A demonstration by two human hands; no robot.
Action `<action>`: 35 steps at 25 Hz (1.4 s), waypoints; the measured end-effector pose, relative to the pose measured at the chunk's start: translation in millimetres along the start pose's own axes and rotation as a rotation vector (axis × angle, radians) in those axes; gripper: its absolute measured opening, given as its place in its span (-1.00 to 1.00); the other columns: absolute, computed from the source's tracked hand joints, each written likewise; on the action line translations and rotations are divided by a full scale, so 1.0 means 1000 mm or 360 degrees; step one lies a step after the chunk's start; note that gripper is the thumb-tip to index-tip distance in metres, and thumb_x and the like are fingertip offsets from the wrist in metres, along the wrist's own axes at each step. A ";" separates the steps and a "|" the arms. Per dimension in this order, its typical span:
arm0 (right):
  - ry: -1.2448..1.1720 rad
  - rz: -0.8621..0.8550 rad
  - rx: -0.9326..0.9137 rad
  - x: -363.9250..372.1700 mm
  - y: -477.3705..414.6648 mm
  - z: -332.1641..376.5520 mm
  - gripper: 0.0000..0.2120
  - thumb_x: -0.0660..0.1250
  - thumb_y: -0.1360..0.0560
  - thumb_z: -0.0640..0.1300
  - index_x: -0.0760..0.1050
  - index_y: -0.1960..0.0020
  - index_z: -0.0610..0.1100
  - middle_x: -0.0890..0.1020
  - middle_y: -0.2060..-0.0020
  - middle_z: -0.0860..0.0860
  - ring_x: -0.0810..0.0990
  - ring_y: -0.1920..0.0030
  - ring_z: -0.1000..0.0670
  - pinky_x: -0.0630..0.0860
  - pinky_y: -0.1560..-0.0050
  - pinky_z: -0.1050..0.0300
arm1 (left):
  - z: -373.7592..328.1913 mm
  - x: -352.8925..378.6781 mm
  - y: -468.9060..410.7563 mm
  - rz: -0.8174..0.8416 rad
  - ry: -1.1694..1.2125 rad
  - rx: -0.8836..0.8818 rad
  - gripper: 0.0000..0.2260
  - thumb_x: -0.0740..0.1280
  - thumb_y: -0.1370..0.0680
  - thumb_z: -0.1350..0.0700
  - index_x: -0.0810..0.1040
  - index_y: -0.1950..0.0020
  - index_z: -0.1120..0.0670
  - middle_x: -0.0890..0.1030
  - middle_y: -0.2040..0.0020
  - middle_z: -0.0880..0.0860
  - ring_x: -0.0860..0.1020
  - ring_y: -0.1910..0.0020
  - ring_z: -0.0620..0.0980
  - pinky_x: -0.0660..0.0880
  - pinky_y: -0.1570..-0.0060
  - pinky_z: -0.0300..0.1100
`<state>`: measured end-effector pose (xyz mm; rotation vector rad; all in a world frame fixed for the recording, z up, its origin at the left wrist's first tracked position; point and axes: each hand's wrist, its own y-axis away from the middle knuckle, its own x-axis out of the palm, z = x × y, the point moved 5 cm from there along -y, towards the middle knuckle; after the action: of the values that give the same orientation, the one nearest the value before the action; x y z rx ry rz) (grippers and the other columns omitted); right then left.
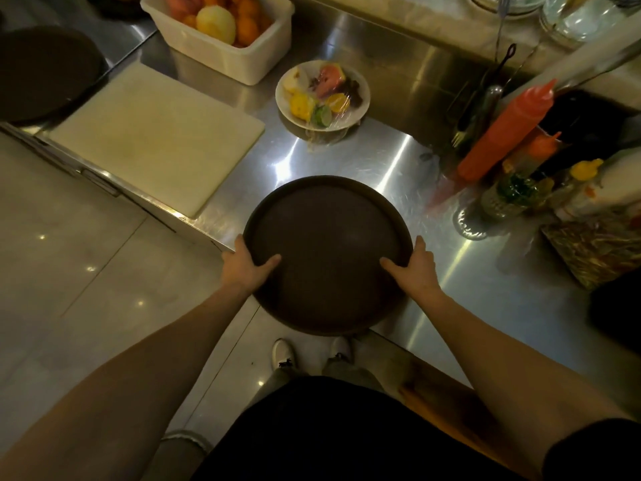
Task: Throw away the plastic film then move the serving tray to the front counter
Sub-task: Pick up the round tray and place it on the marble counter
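Observation:
A round dark brown serving tray point(329, 244) sits at the near corner of the steel counter point(399, 161), its near part hanging over the edge. My left hand point(244, 267) grips its left rim with the thumb lying on the tray. My right hand point(412, 269) grips the right rim the same way. Nothing lies on the tray. Behind it stands a white plate of cut fruit point(322, 93), covered in clear plastic film point(338, 102) that bunches under the plate's near edge.
A white cutting board point(156, 133) lies to the left. A white tub of fruit point(222, 36) stands behind it. Another dark round tray point(41, 71) is at far left. Squeeze bottles point(503, 133), utensils and jars crowd the right side. Tiled floor lies on the left.

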<state>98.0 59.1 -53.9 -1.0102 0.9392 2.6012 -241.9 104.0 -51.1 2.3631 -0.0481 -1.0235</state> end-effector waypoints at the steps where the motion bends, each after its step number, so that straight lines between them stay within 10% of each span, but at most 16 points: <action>1: -0.0002 -0.0048 -0.0031 -0.003 -0.001 0.001 -0.10 0.46 -0.43 0.10 0.03 -0.55 -0.16 0.28 -0.39 -0.25 0.38 -0.35 -0.28 0.41 -0.28 -0.11 | -0.003 0.001 0.003 -0.0056 -0.0010 0.0003 -0.18 0.43 -0.42 -0.21 0.13 -0.52 0.08 0.32 -0.42 0.25 0.39 -0.35 0.29 0.44 -0.23 0.15; 17: -0.0202 -0.0135 -0.0625 -0.018 -0.019 0.118 -0.24 0.49 -0.38 0.13 0.24 -0.45 -0.05 0.34 -0.32 -0.12 0.43 -0.29 -0.15 0.44 -0.23 0.01 | -0.012 -0.076 0.045 -0.0847 0.0323 -0.0049 -0.19 0.48 -0.41 -0.17 0.20 -0.52 0.07 0.31 -0.41 0.19 0.38 -0.35 0.18 0.42 -0.23 0.03; 35: -0.0048 0.0174 -0.1261 0.219 0.087 0.393 -0.22 0.47 -0.39 0.16 0.24 -0.46 -0.09 0.37 -0.29 -0.13 0.49 -0.22 -0.15 0.50 -0.17 0.03 | 0.204 -0.318 0.052 -0.1388 0.0670 -0.0327 -0.20 0.50 -0.40 -0.14 0.21 -0.51 0.08 0.30 -0.41 0.17 0.40 -0.33 0.17 0.43 -0.24 0.02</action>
<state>-310.8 227.6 66.2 -1.0708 -0.0999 3.1280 -596.5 40.2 73.1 2.3565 1.2649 -0.7825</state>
